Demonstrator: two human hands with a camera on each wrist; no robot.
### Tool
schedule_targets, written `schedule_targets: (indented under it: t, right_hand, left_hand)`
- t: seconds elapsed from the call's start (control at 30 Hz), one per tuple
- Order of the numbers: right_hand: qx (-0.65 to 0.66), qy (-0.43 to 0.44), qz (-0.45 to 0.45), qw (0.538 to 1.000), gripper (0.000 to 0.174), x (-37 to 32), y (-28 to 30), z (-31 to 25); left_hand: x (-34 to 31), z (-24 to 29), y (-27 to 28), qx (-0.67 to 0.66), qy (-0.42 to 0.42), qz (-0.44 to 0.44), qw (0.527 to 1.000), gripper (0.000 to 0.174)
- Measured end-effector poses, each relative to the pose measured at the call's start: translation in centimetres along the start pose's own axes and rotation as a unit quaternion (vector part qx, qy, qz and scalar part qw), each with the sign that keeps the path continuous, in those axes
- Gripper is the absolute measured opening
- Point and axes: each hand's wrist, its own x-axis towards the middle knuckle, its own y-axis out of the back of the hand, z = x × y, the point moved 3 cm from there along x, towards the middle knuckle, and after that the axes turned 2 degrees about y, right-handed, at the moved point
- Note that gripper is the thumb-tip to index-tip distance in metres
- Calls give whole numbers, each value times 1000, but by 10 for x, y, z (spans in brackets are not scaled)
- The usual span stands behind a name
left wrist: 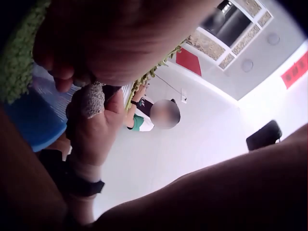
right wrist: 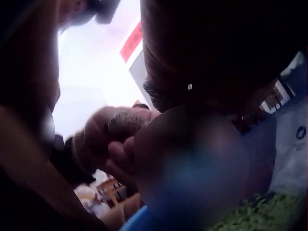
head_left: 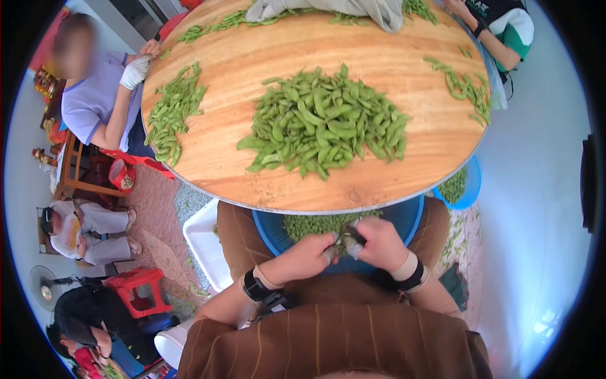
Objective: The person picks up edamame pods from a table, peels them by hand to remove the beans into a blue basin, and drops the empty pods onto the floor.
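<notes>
In the head view, my left hand [head_left: 297, 258] and right hand [head_left: 384, 243] meet over a blue basin [head_left: 411, 218] of shelled green beans [head_left: 300, 226]. Their curled fingers pinch a small dark green item, apparently a bean pod, mostly hidden by the fingers. Greyish wraps cover the thumbs. The left wrist view shows my right hand [left wrist: 94, 132] with its wrapped thumb against my left hand [left wrist: 130, 38]. My left hand [right wrist: 103, 139] appears dimly in the right wrist view. A heap of green pods [head_left: 325, 120] lies on the round wooden table [head_left: 221, 161] beyond the basin.
The table edge curves just past my hands. A white tray [head_left: 211, 249] stands left of my legs, and a smaller blue basin [head_left: 470, 189] is at the right. People sit around the table; a red stool [head_left: 140, 281] is at lower left. A grey cloth [head_left: 334, 9] lies at the far edge.
</notes>
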Motion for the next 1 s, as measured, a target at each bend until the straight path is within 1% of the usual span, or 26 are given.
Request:
schedule_targets:
  t: [0.03,0.1,0.13,0.2,0.33,0.4,0.43,0.5,0.53,0.57,0.6,0.63,0.67,0.7,0.73,0.8,0.83,0.87,0.9,0.93,0.97,1.0]
  right_hand:
    - [-6,7,-1,1000,26,-1,-3,-2]
    - [-48,-30,15,998,27,-3,-10,-4]
    - [-50,-26,14,998,27,-3,-11,-5]
    - [-67,-33,60,995,26,-3,-8,-8]
    - [-63,-64,53,995,23,-8,-9,-10]
    - [14,-48,-16,999,24,-7,-13,-13]
    - [11,-47,-17,999,24,-7,-14,-11]
    - [115,-47,3,992,21,-6,-14,-7]
    - [114,-48,1,992,21,-5,-8,-8]
    - [282,-169,-91,940,22,-5,-6,-6]
    - [434,-281,-176,838,23,-9,-8,-7]
    - [431,-283,-177,839,23,-10,-7,-6]
    - [543,-280,-170,773,24,-12,-9,-8]
    - [645,-274,-160,695,25,-12,-10,-10]
    - [643,-277,-161,696,25,-12,-11,-11]
    - [536,-258,-88,799,26,-9,-9,-8]
    - [536,-261,-89,798,26,-8,-9,-9]
    - [372,-206,-70,902,26,-2,-1,-11]
    - [193,-143,-48,970,25,4,7,-15]
    - [193,-144,-49,969,25,10,11,-21]
    - [144,-151,-5,978,24,18,19,-30]
    - [94,-158,39,982,23,25,26,-38]
  left_hand:
    - [0,0,-2,1,-7,6,1000,7]
    - [-1,-1,-2,184,15,68,980,11]
    - [-3,-3,-3,184,14,72,980,11]
    - [-4,-8,-1,211,41,129,968,12]
    - [-8,-4,7,212,59,127,967,12]
    - [-7,2,4,199,-3,109,974,10]
    - [-7,2,5,197,-6,110,974,10]
    - [-9,8,4,170,-111,85,975,6]
    - [-10,10,6,168,-111,86,976,6]
    - [-11,14,5,108,-127,31,986,7]
    - [-12,20,5,47,-143,-23,988,7]
    - [-13,27,9,45,-146,-22,988,7]
    - [-13,30,10,-28,-87,-72,993,8]
    - [-15,30,9,-101,-28,-122,987,10]
    - [-17,29,11,-104,-30,-121,987,10]
    - [-24,18,17,-249,70,-74,963,15]
    - [-29,21,24,-239,67,-37,968,17]
    - [-37,16,29,-241,68,-37,967,17]
    - [-47,9,38,-234,74,4,969,18]
    - [-58,2,46,-227,79,45,970,19]
    - [-70,1,53,-228,80,44,969,19]
    - [-86,1,64,-230,88,117,962,19]
